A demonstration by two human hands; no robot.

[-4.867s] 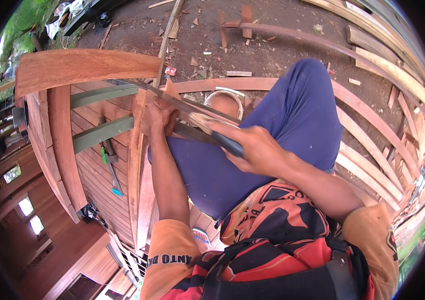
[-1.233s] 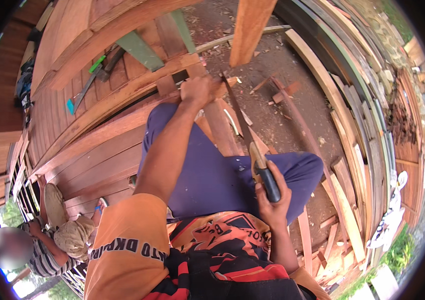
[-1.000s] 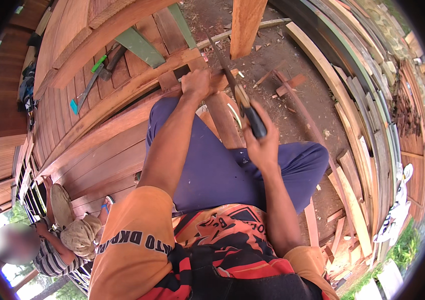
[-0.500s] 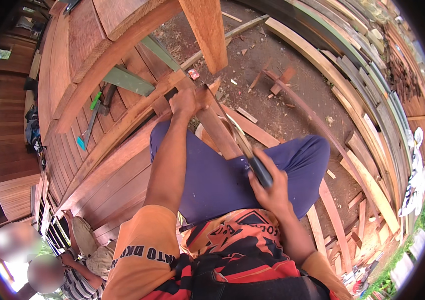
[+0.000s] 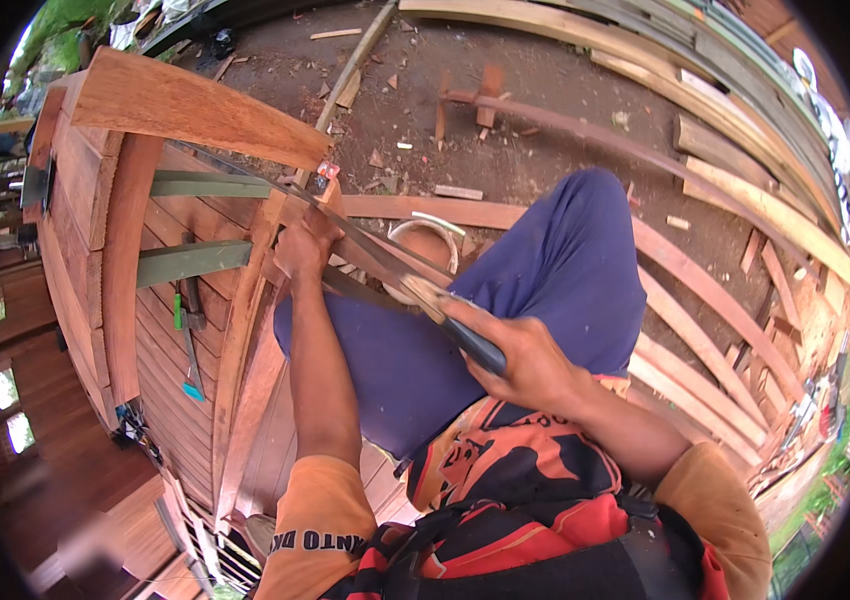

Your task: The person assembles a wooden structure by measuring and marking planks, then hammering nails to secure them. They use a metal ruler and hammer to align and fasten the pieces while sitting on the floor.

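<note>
My right hand (image 5: 520, 360) is wrapped round the black handle of a long-bladed cutting tool (image 5: 470, 342). Its narrow blade slants up and left past my left hand; whether it is a machete or a saw is unclear. My left hand (image 5: 307, 245) grips a narrow reddish wooden board (image 5: 333, 195) beside the blade, fingers closed over it. The board lies near my bent left leg, partly hidden by the blade and hand. Whether blade and wood touch cannot be made out.
A plank structure (image 5: 180, 355) with green struts (image 5: 195, 262) stands at left, a broad beam (image 5: 195, 105) jutting over it. A green-handled tool (image 5: 181, 312) lies on its slats. A round pail (image 5: 423, 245) sits beyond my lap. Stacked timber (image 5: 635, 90) lines the far right.
The view has swung, shifting the plank structure left and lower. My right hand and the tool now lie farther left, with the blade at a flatter slant. Both grips remain.
</note>
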